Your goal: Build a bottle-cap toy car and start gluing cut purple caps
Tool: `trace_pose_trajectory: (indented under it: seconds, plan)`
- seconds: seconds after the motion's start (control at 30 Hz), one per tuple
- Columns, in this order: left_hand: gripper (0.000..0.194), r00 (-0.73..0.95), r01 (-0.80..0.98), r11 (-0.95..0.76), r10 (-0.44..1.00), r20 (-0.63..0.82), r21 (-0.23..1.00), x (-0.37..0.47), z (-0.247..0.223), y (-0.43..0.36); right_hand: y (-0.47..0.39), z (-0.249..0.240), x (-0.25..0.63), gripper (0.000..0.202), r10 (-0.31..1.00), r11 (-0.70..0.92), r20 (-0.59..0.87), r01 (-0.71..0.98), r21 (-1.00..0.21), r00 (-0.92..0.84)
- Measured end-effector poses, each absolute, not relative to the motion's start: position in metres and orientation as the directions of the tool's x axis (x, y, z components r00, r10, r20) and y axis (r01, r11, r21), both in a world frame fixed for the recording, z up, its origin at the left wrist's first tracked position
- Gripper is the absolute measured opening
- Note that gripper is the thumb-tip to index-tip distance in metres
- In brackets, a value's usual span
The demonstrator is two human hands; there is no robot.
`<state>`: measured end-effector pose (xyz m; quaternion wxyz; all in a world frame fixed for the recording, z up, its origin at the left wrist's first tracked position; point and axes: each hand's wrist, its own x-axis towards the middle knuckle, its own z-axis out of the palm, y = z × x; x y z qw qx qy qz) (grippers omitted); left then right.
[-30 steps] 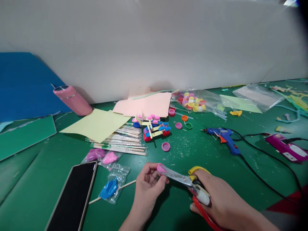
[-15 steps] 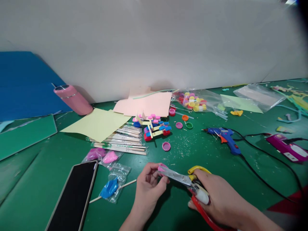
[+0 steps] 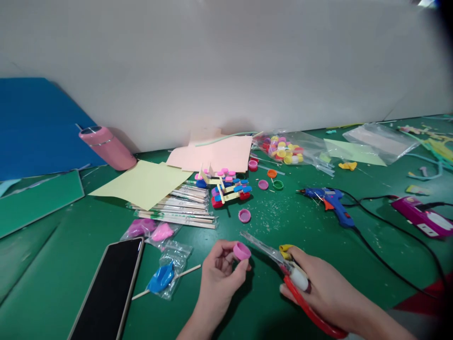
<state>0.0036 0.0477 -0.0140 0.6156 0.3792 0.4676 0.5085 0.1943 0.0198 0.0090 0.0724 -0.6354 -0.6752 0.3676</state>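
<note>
Between the fingertips of my left hand (image 3: 223, 271) is a small pink cap (image 3: 241, 251), tilted with its rim facing up. My right hand (image 3: 320, 283) grips scissors (image 3: 299, 285) with red and yellow handles. Their blades point up and left, a little to the right of the pink cap and apart from it. Another pink cap (image 3: 244, 216) lies on the green table beyond my hands. Farther back stands a small model (image 3: 228, 188) of pale sticks with blue, pink and red pieces.
A phone (image 3: 108, 288) and a bagged blue lump (image 3: 161, 278) lie at left, near wrapped sticks (image 3: 177, 212). A blue glue gun (image 3: 329, 200) with a black cord lies at right. A pink bottle (image 3: 108, 147) and a bag of caps (image 3: 283, 148) are farther back.
The scissor blades have moved right, off the pink cap, and look closer together. My right hand has shifted slightly right. The cap in my left hand now shows more fully.
</note>
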Motion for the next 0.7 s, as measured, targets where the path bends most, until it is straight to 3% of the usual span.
trace_pose_trajectory:
  seconds: [0.43,0.7]
  plan:
    - [0.022,0.008,-0.156,0.013,1.000,-0.012,0.988,0.000,-0.028,0.051,0.015,0.011,0.192,0.037,0.935,0.057,-0.285,0.882,-0.468,-0.211]
    - [0.024,0.002,-0.079,-0.026,1.000,0.026,0.997,-0.002,-0.025,0.049,0.018,0.014,0.193,0.032,0.926,-0.003,-0.329,0.865,-0.501,-0.188]
